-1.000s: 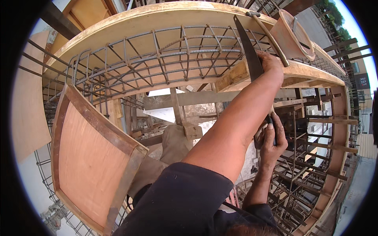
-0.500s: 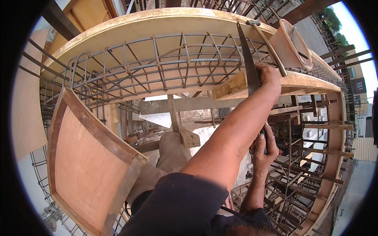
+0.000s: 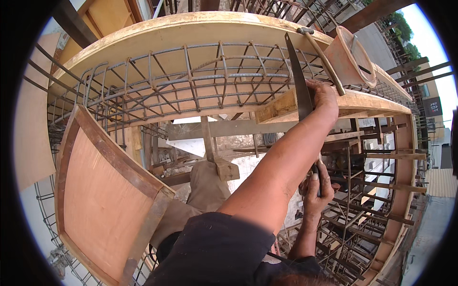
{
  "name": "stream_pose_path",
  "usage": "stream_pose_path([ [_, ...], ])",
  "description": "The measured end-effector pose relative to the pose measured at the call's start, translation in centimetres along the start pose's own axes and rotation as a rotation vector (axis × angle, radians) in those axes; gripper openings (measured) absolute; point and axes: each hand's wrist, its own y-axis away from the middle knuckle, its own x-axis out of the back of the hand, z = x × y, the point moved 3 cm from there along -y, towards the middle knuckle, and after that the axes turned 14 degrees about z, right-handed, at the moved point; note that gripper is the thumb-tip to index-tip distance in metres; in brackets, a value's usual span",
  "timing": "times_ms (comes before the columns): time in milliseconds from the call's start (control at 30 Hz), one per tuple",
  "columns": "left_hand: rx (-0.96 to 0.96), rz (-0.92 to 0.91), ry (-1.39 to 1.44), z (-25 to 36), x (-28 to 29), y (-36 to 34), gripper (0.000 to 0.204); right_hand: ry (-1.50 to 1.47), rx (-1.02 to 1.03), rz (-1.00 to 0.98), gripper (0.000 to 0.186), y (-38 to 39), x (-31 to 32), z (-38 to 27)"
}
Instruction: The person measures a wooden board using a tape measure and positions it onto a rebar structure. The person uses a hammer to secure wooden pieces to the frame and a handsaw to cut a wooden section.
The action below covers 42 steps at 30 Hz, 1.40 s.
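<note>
My left hand (image 3: 325, 98) grips the curved timber edge (image 3: 367, 100) of a formwork panel, its fingers curled over the top and partly hidden. Below it, my right hand (image 3: 318, 186) is closed around the dark handle of a handsaw (image 3: 299, 78). The saw's blade passes behind my left forearm and comes out beside the left hand, standing against the cut end of the timber with its tip pointing away. Just beyond the left hand, a hammer (image 3: 324, 61) leans across the rebar gap, next to an orange bucket (image 3: 344, 59) with tools in it.
A curved rebar cage (image 3: 191, 78) runs between plywood form walls (image 3: 191, 21). At left stands a framed plywood panel (image 3: 107, 190). A timber block (image 3: 227, 170) sits by my knee. Props and beams (image 3: 353, 190) fill the drop at right.
The saw and my right hand have shifted slightly back toward me. My left hand keeps its place on the timber, and the whole view has tilted a little.
</note>
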Motion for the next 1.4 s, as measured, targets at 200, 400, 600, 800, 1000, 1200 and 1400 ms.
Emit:
stream_pose_path([
  [200,-0.066,0.044,0.156,-0.2,2.7,1.2,0.057,0.099,-0.075,-0.005,0.036,7.1,8.7,1.9],
  [400,-0.216,-0.120,0.289,-1.6,2.0,1.0,0.094,-0.057,-0.117,0.006,0.035,-2.2,-2.3,0.9],
  [600,0.023,0.104,-0.001,-0.5,-0.9,-0.3,0.066,0.037,-0.089,-0.113,0.036,6.8,7.7,1.0],
  [800,-0.202,-0.016,0.173,-1.4,3.6,3.2,0.062,-0.010,0.027,0.030,0.031,-2.2,-2.4,1.2],
  [1000,-0.066,0.012,0.329,-1.2,2.6,2.8,0.060,-0.007,-0.119,0.016,0.035,6.6,7.2,3.0],
  [1200,0.029,0.088,0.223,0.2,1.7,1.8,0.063,-0.010,-0.086,0.028,0.035,1.7,1.6,3.8],
  [1400,-0.080,-0.003,0.226,-1.3,1.8,1.9,0.065,0.032,-0.057,0.014,0.037,2.6,2.8,3.6],
])
